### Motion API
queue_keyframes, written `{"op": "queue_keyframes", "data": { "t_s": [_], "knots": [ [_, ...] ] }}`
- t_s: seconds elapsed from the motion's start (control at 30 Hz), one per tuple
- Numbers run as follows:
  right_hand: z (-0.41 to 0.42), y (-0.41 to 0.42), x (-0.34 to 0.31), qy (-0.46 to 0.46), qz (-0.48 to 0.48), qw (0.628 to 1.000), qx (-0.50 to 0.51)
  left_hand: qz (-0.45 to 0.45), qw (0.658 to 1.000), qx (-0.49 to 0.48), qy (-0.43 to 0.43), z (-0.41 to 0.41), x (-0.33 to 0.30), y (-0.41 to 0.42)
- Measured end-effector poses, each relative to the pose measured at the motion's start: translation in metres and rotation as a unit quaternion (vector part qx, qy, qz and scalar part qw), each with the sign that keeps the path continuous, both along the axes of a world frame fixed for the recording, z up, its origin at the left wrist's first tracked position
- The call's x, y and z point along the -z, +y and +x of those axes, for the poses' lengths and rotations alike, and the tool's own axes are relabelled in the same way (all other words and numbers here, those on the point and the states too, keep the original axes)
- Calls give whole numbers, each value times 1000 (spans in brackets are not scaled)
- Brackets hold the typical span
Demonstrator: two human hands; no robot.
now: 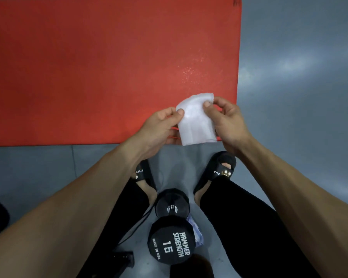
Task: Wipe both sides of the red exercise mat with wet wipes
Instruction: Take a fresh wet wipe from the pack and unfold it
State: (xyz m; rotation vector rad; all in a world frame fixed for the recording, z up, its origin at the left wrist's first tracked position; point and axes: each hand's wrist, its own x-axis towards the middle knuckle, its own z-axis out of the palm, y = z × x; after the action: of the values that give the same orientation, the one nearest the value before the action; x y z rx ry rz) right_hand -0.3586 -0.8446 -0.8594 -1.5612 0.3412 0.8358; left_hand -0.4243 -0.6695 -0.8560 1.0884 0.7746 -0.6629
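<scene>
We pinch the wet wipe (196, 120) between left hand (159, 127) and right hand (227, 123), fingers closed on its upper corners to spread it, above the red exercise mat's (98, 73) five-o'clock corner.

A black dumbbell (172, 227) marked "HAMMER STRENGTH 15" stands on the grey floor (299, 57) between two feet in black slides (219, 169). A crumpled bluish packet (196, 230), perhaps plastic, lies just beside it.
</scene>
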Motion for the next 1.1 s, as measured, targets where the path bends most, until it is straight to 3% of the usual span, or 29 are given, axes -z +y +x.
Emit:
{"op": "queue_keyframes", "data": {
  "t_s": [0.13, 0.37, 0.6, 0.83, 0.9, 1.0, 1.1],
  "knots": [
    [15, -7, 20, 61, 54, 997, -1, 34, 999, -18, -22, 20, 20, -3],
    [62, -29, 69, 75, 148, 984, -57, -40, 995, 21, -91, 66, 68, 17],
    [96, -34, 117, -76, 17, 971, -225, 71, 973, 189, -112, 114, 123, 31],
    [104, -26, 176, -112, -5, 984, -135, 106, 940, 272, -180, 142, 174, 41],
    [105, -22, 190, -120, 36, 989, -73, 106, 932, 281, -202, 146, 186, 43],
    [104, -15, 205, -41, 103, 994, 0, 112, 925, 288, -223, 149, 203, 42],
    [101, -8, 221, 49, 127, 990, -47, 130, 909, 306, -253, 145, 218, 39]
  ]
}}
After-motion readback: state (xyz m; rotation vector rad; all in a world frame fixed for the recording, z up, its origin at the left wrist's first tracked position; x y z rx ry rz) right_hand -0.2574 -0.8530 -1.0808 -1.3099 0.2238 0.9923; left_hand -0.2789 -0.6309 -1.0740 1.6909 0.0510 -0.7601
